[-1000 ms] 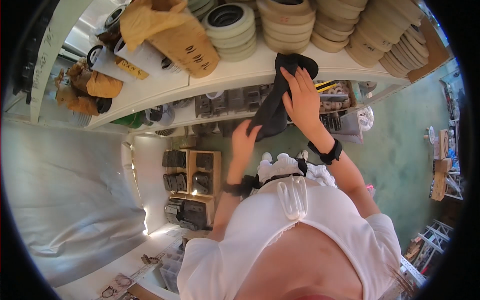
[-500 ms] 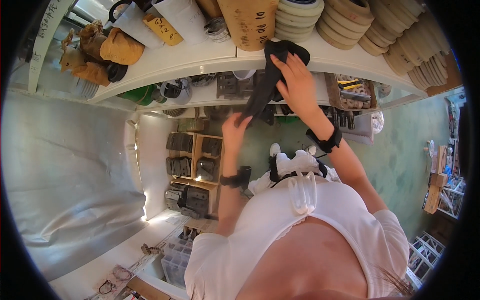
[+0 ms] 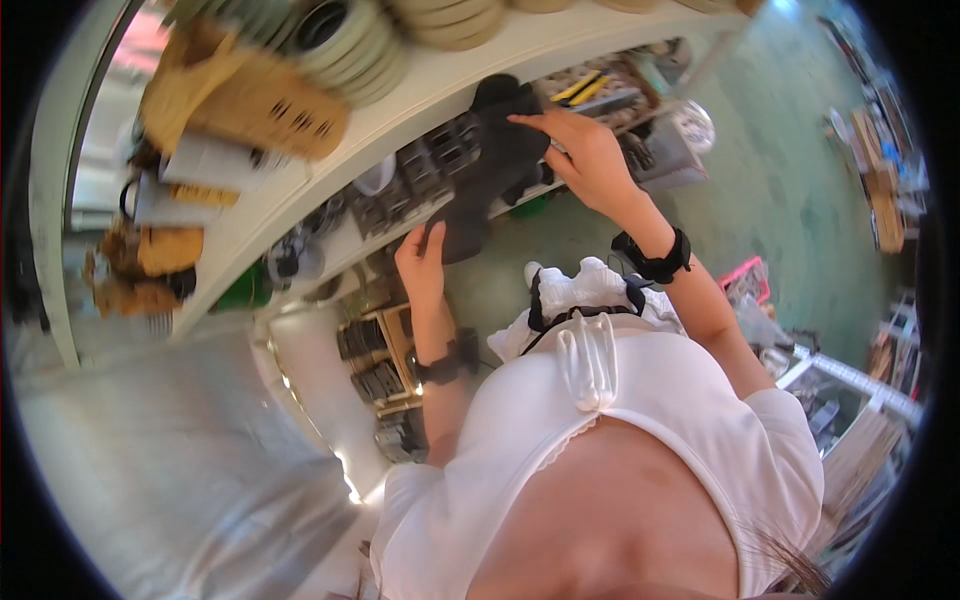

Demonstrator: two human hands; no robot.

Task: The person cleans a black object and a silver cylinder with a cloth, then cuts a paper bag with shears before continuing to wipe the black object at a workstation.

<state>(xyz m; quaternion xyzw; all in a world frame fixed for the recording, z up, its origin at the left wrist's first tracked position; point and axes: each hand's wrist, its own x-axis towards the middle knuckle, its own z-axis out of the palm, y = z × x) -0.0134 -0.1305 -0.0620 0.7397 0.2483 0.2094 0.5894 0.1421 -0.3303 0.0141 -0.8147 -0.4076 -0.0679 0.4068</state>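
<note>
A long piece of black cloth [image 3: 490, 160] hangs stretched between my two hands, in front of the shelf edge. My left hand [image 3: 422, 265] pinches its lower left end between thumb and fingers. At the upper right, my right hand [image 3: 588, 165] grips the cloth's other part, index finger stretched along it and the thumb below. The cloth is slightly blurred, so its exact kind does not show. Each wrist wears a black band, the right one [image 3: 655, 255] with a small device.
A white shelf [image 3: 370, 130] curves across the top, bearing cream stacked rings [image 3: 350, 55] and a brown paper package [image 3: 245, 95]. Below lie dark metal parts and a yellow-handled cutter [image 3: 582, 88]. Wooden cubbies [image 3: 395, 335] and silver sheeting [image 3: 170, 450] stand left, a metal rack [image 3: 860, 380] right.
My view has turned to the right, so the shelf appears tilted. The black cloth is spread wider and hangs lower from the shelf top, both hands still gripping it.
</note>
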